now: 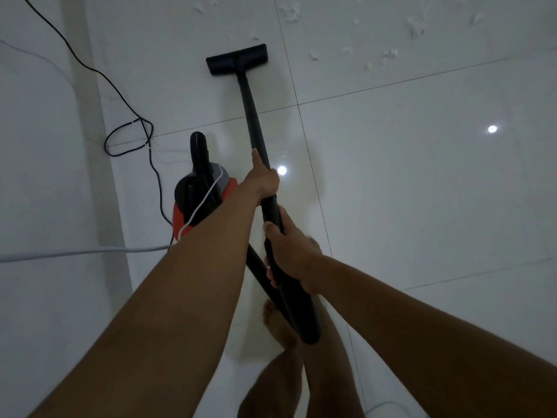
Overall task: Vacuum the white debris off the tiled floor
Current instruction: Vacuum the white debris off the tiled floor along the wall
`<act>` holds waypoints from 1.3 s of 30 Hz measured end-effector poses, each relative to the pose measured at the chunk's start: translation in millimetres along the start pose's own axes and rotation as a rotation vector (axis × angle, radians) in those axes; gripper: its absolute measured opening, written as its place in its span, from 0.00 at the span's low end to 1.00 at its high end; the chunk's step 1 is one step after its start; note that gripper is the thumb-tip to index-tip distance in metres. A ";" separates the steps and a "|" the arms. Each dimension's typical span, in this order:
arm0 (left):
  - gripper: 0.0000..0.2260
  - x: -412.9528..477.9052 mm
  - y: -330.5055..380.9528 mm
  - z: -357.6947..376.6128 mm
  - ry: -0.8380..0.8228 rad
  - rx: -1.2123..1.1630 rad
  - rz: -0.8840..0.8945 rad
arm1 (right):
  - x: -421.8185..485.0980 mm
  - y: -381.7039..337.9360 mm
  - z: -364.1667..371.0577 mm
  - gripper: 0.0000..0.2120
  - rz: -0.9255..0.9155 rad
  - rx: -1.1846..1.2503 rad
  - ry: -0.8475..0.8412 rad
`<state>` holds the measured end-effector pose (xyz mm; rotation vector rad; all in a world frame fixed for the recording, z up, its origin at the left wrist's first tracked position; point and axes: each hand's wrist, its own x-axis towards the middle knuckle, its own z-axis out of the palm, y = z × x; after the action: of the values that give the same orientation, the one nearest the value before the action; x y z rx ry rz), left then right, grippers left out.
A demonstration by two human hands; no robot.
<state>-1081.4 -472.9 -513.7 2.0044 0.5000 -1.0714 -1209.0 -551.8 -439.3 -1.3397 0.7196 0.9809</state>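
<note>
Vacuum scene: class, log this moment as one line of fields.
left hand: gripping wand | right hand: gripping hose handle | floor nozzle: on tiles, short of white debris | canister: left of wand

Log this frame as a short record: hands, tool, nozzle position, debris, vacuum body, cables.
left hand: gripping the wand farther down
right hand: gripping the wand's near end, by the hose
wand: black, angled forward and down to the floor
nozzle: flat on the tiles, short of most debris
debris: white bits scattered ahead and to the right of the nozzle
vacuum: red and black, on the floor left of the wand
cables: black cord looped on the left; white cord crossing over the vacuum
floor: glossy white tiles
</note>
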 end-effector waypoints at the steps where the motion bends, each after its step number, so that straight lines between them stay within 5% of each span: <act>1: 0.33 0.8 -4.5 2.8 0.000 0.004 -0.001 | 2.7 5.8 1.2 0.22 -0.010 -0.005 -0.002; 39: 0.33 47.5 28.4 -13.2 0.024 0.003 0.028 | 50.3 -25.2 -13.0 0.25 -0.060 -0.016 -0.025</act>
<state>-1029.4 -480.8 -535.5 2.0234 0.4814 -1.0330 -1162.9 -555.5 -473.9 -1.3526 0.6506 0.9560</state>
